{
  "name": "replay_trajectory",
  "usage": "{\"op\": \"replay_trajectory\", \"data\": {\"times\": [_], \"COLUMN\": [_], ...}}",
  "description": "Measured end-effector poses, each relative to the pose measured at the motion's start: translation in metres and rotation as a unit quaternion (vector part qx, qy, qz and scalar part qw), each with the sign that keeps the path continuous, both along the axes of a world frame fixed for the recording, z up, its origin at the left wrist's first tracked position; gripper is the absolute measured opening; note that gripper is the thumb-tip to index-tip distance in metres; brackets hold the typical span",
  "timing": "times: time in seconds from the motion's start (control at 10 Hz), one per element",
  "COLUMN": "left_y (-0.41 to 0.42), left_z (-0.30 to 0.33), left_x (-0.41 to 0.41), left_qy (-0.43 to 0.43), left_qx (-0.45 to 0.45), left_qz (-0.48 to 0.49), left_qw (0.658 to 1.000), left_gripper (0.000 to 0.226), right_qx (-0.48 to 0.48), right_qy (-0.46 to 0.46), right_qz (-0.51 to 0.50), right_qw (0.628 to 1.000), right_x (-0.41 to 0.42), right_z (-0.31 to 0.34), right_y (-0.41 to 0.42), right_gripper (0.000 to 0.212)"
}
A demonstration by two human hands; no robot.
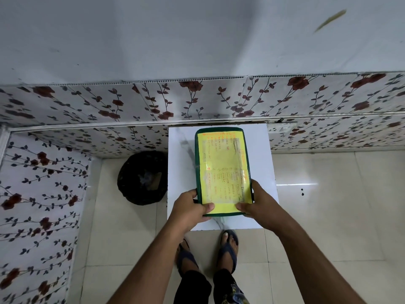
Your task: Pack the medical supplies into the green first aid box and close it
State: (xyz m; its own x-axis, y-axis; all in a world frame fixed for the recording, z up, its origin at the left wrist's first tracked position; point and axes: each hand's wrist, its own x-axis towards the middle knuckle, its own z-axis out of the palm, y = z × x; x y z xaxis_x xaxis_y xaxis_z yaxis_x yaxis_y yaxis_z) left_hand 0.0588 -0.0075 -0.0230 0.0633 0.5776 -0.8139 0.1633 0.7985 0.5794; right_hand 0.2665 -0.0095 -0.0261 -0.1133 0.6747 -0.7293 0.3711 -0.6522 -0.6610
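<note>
The green first aid box [222, 170] lies on a small white table [182, 150], its lid down, with a yellow handwritten sheet taped over the top. My left hand [188, 210] grips the near left corner, thumb resting on the yellow sheet. At the near right corner my right hand [255, 204] holds the box the same way, thumb on the lid. No loose medical supplies show anywhere; the inside of the box is hidden.
A black bin [142, 177] lined with a bag stands on the tiled floor left of the table. Floral-tiled walls [197, 99] close in behind and to the left. My feet in sandals [228, 244] are at the table's near edge.
</note>
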Motion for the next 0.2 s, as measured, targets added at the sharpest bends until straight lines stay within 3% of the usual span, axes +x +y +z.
{"op": "replay_trajectory", "data": {"times": [0.2], "left_y": [-0.013], "left_z": [0.003], "left_x": [-0.017], "left_qy": [0.026], "left_qx": [0.007], "left_qz": [-0.042], "left_qw": [0.999], "left_gripper": [0.06], "right_qx": [-0.03], "right_qy": [-0.061], "right_qz": [0.025], "right_qw": [0.997], "right_x": [-0.002], "right_z": [0.006], "right_y": [-0.011], "right_gripper": [0.081]}}
